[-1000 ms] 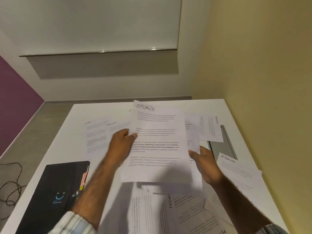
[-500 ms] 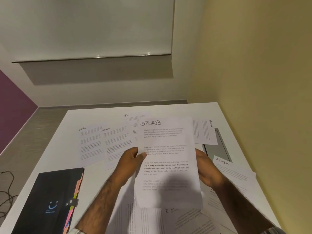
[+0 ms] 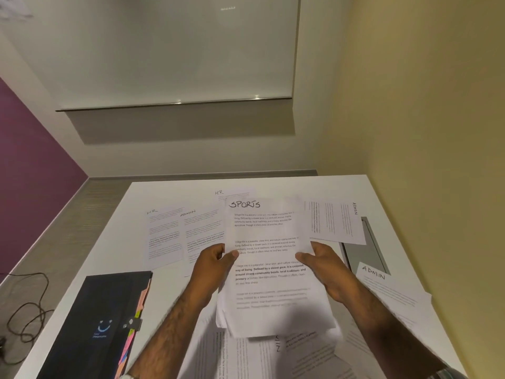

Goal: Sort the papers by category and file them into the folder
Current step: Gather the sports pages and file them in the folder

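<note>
A small stack of white sheets, its top page headed SPORTS, is held above the white table. My left hand pinches the stack's left edge and my right hand grips its right edge. A black folder with coloured index tabs and a clasp lies shut at the near left. Sheets headed HR and ADMIN lie flat at the far left. Another ADMIN sheet lies sideways at the far right, and a further ADMIN sheet lies right of my right forearm.
More printed sheets overlap on the table beneath my forearms. A grey flat panel lies along the table's right edge, next to the yellow wall. A dark cable is coiled on the floor at left.
The SPORTS stack came down and toward me, and my thumbs closed over both its edges. The view tilted up, showing more of the wall.
</note>
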A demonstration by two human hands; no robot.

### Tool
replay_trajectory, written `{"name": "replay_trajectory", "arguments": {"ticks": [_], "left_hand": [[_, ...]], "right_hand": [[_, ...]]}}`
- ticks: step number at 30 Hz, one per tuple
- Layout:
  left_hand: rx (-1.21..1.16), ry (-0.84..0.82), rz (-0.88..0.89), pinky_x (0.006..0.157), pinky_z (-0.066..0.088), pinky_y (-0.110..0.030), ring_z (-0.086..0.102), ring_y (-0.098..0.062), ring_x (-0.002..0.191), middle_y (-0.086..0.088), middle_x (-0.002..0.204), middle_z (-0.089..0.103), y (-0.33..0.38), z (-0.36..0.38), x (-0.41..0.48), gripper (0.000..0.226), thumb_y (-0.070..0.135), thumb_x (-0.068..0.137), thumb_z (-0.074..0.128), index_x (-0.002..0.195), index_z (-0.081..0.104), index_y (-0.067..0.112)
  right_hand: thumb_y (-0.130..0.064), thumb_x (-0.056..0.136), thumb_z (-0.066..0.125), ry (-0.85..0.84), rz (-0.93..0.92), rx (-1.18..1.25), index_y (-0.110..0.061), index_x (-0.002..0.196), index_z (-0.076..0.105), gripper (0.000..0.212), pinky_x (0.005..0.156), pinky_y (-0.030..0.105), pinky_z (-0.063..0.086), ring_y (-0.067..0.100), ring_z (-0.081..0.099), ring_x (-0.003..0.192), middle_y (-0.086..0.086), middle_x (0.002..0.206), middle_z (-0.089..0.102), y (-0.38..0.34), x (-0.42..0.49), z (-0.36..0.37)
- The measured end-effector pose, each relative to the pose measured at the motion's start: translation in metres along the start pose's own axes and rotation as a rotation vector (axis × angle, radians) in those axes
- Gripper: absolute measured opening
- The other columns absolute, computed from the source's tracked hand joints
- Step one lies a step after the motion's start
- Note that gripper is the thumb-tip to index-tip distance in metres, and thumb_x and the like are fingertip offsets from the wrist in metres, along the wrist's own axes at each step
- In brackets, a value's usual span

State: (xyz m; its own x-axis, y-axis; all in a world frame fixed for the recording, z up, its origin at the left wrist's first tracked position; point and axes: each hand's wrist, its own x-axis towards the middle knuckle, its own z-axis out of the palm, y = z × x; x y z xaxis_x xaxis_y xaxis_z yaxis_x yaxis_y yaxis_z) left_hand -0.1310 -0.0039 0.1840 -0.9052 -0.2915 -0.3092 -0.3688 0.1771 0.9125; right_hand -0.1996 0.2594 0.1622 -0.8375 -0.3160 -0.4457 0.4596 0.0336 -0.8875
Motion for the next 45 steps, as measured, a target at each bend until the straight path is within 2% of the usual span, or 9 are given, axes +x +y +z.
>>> {"name": "replay_trajectory", "arguments": {"ticks": [6, 11, 17, 22, 30, 34, 38, 41, 45], "left_hand": [[-0.010, -0.278, -0.043, 0.076, 0.047, -0.041, 0.074, -0.035, 0.096, -0.003, 0.107, 0.079, -0.006, -0.003, -0.029, 0.025, 0.039, 0.094, 0.070, 0.109, 0.078, 0.022], [0.065, -0.319, -0.106, 0.075, 0.056, -0.042, 0.072, -0.034, 0.078, -0.038, 0.093, 0.067, -0.030, -0.014, -0.057, 0.077, 0.057, 0.080, 0.079, 0.087, 0.061, -0.018], [0.019, -0.136, -0.194, 0.069, 0.055, -0.036, 0.064, -0.027, 0.070, -0.018, 0.079, 0.076, -0.037, -0.036, -0.086, 0.038, 0.030, 0.096, 0.066, 0.081, 0.078, -0.003], [-0.004, 0.110, -0.136, 0.079, 0.060, -0.037, 0.075, -0.027, 0.085, -0.006, 0.095, 0.079, -0.032, -0.059, -0.092, 0.033, 0.039, 0.101, 0.058, 0.099, 0.073, 0.009], [-0.405, 0.019, 0.024, 0.099, 0.055, -0.042, 0.071, -0.025, 0.114, -0.005, 0.123, 0.074, -0.019, -0.099, -0.088, 0.032, 0.013, 0.098, 0.062, 0.130, 0.066, 0.014], [-0.287, 0.113, 0.109, 0.099, 0.056, -0.037, 0.071, -0.014, 0.111, 0.006, 0.117, 0.076, -0.040, -0.121, -0.089, 0.028, 0.014, 0.097, 0.066, 0.123, 0.068, 0.024], [-0.245, 0.220, 0.064, 0.101, 0.055, -0.043, 0.072, -0.012, 0.106, 0.008, 0.109, 0.078, -0.079, -0.136, -0.090, 0.022, 0.017, 0.095, 0.069, 0.111, 0.070, 0.033], [-0.264, 0.190, 0.074, 0.099, 0.052, -0.035, 0.067, -0.007, 0.107, 0.014, 0.108, 0.073, -0.099, -0.142, -0.092, 0.029, 0.011, 0.097, 0.064, 0.105, 0.065, 0.038], [-0.292, 0.115, 0.052, 0.095, 0.052, -0.030, 0.064, -0.008, 0.108, 0.015, 0.110, 0.069, -0.122, -0.146, -0.093, 0.033, 0.008, 0.098, 0.063, 0.107, 0.061, 0.040]], "right_hand": [[-0.001, 0.099, 0.060, 0.063, -0.083, 0.083, -0.018, 0.119, 0.069, 0.027, 0.090, 0.036, 0.057, 0.023, 0.073, 0.105, 0.002, 0.115, 0.077, -0.012, 0.006, -0.003], [-0.001, 0.099, 0.059, 0.047, -0.118, 0.078, -0.016, 0.123, 0.068, 0.030, 0.096, 0.039, 0.056, 0.023, 0.072, 0.110, 0.002, 0.118, 0.076, -0.018, 0.009, -0.005], [-0.002, 0.099, 0.059, -0.010, -0.128, 0.043, -0.015, 0.124, 0.068, 0.030, 0.103, 0.044, 0.053, 0.023, 0.072, 0.111, 0.001, 0.119, 0.076, -0.017, 0.016, 0.010], [-0.004, 0.100, 0.059, -0.099, -0.143, 0.011, -0.017, 0.121, 0.069, 0.027, 0.102, 0.042, 0.053, 0.021, 0.072, 0.112, 0.001, 0.118, 0.076, -0.016, 0.011, 0.047], [-0.018, 0.100, 0.063, -0.196, -0.205, -0.058, -0.013, 0.129, 0.067, 0.030, 0.098, 0.046, 0.057, 0.026, 0.073, 0.108, 0.005, 0.120, 0.076, -0.020, -0.014, 0.126], [-0.008, 0.093, 0.070, -0.182, -0.238, -0.087, -0.009, 0.129, 0.067, 0.035, 0.092, 0.032, 0.060, 0.022, 0.074, 0.106, 0.007, 0.118, 0.076, -0.005, -0.024, 0.165], [-0.011, 0.090, 0.076, -0.054, -0.214, -0.132, -0.017, 0.118, 0.071, 0.029, 0.092, 0.034, 0.059, 0.019, 0.075, 0.102, 0.000, 0.112, 0.078, 0.029, -0.028, 0.194], [-0.013, 0.092, 0.074, 0.006, -0.196, -0.171, -0.025, 0.115, 0.070, 0.027, 0.096, 0.038, 0.057, 0.018, 0.073, 0.104, 0.000, 0.114, 0.077, 0.057, -0.030, 0.206], [-0.010, 0.095, 0.069, 0.069, -0.179, -0.202, -0.035, 0.105, 0.067, 0.027, 0.090, 0.025, 0.055, 0.007, 0.071, 0.101, -0.008, 0.109, 0.075, 0.082, -0.039, 0.219]]}}
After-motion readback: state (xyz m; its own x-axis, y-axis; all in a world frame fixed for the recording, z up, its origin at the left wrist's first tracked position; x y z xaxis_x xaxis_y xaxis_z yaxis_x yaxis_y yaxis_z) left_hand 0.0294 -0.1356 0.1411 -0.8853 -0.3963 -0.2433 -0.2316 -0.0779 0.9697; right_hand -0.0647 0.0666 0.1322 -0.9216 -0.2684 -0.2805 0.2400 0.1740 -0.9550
